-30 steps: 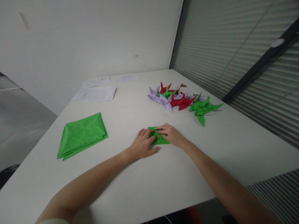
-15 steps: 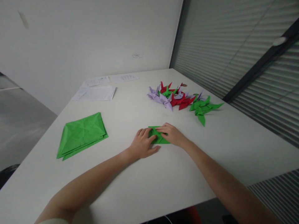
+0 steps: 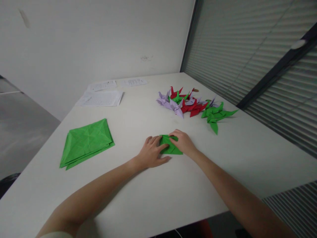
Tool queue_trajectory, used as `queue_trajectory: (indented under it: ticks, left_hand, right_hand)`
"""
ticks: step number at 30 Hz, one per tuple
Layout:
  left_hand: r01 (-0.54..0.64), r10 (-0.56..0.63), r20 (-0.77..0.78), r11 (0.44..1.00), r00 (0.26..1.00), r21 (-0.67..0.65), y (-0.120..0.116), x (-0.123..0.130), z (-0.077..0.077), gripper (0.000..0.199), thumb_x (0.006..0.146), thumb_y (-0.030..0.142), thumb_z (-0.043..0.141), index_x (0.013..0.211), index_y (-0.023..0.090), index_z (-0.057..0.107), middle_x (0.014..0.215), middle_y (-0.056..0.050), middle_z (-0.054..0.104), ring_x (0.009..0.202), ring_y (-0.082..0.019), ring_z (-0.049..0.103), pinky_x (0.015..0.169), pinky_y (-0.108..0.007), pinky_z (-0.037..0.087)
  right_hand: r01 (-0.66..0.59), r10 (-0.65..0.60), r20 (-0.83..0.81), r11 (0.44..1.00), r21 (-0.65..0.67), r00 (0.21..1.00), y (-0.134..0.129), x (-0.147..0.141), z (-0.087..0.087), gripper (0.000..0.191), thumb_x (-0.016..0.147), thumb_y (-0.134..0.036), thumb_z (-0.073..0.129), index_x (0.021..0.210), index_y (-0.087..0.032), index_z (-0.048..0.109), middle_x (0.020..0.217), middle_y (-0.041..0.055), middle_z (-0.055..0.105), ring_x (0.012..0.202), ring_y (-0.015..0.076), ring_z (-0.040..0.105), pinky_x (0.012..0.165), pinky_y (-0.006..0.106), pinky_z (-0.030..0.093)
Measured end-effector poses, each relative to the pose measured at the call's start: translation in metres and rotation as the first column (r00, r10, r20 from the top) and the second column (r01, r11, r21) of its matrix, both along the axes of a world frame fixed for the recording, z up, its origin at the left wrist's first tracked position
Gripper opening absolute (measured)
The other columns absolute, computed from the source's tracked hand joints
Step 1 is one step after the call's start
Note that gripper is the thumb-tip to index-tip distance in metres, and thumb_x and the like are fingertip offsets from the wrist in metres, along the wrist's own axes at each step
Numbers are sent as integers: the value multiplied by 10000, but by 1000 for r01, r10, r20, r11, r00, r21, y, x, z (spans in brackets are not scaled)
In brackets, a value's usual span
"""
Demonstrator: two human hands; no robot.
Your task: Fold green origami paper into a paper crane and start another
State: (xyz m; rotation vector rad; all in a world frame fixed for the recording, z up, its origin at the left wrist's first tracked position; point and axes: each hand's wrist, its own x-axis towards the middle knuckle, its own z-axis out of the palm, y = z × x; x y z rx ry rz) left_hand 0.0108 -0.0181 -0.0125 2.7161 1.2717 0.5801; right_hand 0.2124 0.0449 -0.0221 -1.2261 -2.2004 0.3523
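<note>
A piece of green origami paper (image 3: 172, 150), folded small, lies flat on the table between my hands. My left hand (image 3: 151, 152) rests on its left end, fingers spread and the index fingertip pressing on the paper. At its upper right edge, my right hand (image 3: 182, 141) is closed, thumb and fingers pinching the paper's top layer. Part of the paper is hidden under both hands. Creases run across the part that shows.
Further left sits a stack of creased green paper sheets (image 3: 87, 142). Folded paper cranes (image 3: 192, 106) in purple, red and green lie in a pile at the back right. Printed sheets (image 3: 101, 98) lie at the back left. Window blinds (image 3: 247, 59) flank the table's right side.
My right fingers have drawn in from lying across the paper to a pinch at its upper edge. The paper has shifted slightly right. My left hand stays nearly in place.
</note>
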Motion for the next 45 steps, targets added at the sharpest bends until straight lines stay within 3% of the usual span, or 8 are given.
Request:
queue_trajectory:
  ticks: [4, 14, 20, 22, 30, 39, 42, 45]
  left_hand:
    - [-21, 23, 34, 999, 999, -31, 5, 0, 1, 655, 830, 612, 540, 1315, 174, 505, 1349, -167, 532, 1242, -313, 485, 1079, -522, 293]
    - [-36, 41, 84, 997, 996, -62, 13, -4, 3, 558, 825, 541, 587, 1248, 177, 576, 1296, -130, 585, 1184, -278, 539, 1061, -472, 339]
    - [-36, 77, 293, 989, 953, -141, 28, -12, -1, 285, 862, 329, 591, 1103, 199, 671, 1125, -84, 669, 1035, -209, 617, 950, -367, 448]
    - [-121, 169, 366, 981, 915, -151, 36, -19, -2, 261, 855, 263, 581, 1081, 186, 686, 1047, -93, 669, 942, -195, 625, 861, -328, 481]
    - [-184, 236, 209, 952, 949, -243, 48, -33, -5, 142, 783, 259, 661, 888, 228, 751, 844, -45, 688, 864, -219, 588, 847, -376, 417]
    - [-85, 151, 274, 967, 950, -240, 49, -35, -4, 98, 783, 224, 650, 810, 205, 743, 847, -52, 681, 842, -197, 597, 834, -350, 435]
    - [-31, 158, 424, 956, 892, -291, 49, -34, -4, 209, 764, 230, 665, 961, 196, 728, 903, -66, 691, 826, -181, 606, 777, -317, 462]
    - [57, 284, 641, 888, 713, -456, 49, -30, -3, 402, 746, 298, 698, 1128, 175, 664, 954, -83, 696, 760, -157, 617, 660, -276, 471]
  right_hand:
    - [-5, 5, 67, 1000, -1, 998, -2, -1, 0, 212, 818, -94, 590, 951, -195, 720, 882, 48, 642, 832, 183, 620, 787, 308, 491]
    - [-57, 52, 117, 998, 41, 992, -2, 1, -3, 300, 821, -78, 582, 1019, -231, 748, 858, 46, 583, 802, 175, 571, 762, 303, 486]
    - [-112, 95, 140, 987, 115, 986, -3, -1, -7, 339, 817, -59, 573, 1023, -266, 746, 835, 39, 566, 786, 176, 543, 738, 316, 495]
    - [-188, 169, 139, 973, 137, 976, -4, -2, -7, 341, 825, -59, 568, 1026, -271, 743, 836, 38, 565, 790, 176, 545, 741, 321, 501]
    - [-306, 301, 51, 941, 143, 952, -4, -4, -9, 322, 847, -60, 554, 1018, -260, 740, 856, 42, 566, 815, 171, 562, 749, 325, 513]
    - [-325, 332, -78, 941, 93, 940, -2, -1, -8, 311, 859, -68, 536, 1003, -248, 745, 850, 35, 566, 806, 157, 577, 750, 313, 512]
    - [-315, 325, -147, 945, 90, 934, -4, -1, -4, 284, 872, -99, 537, 1002, -244, 743, 844, 35, 566, 793, 153, 580, 731, 303, 509]
    - [-258, 281, -243, 958, 121, 928, -7, -2, 3, 258, 887, -132, 535, 1012, -239, 734, 838, 33, 565, 766, 147, 576, 699, 292, 504]
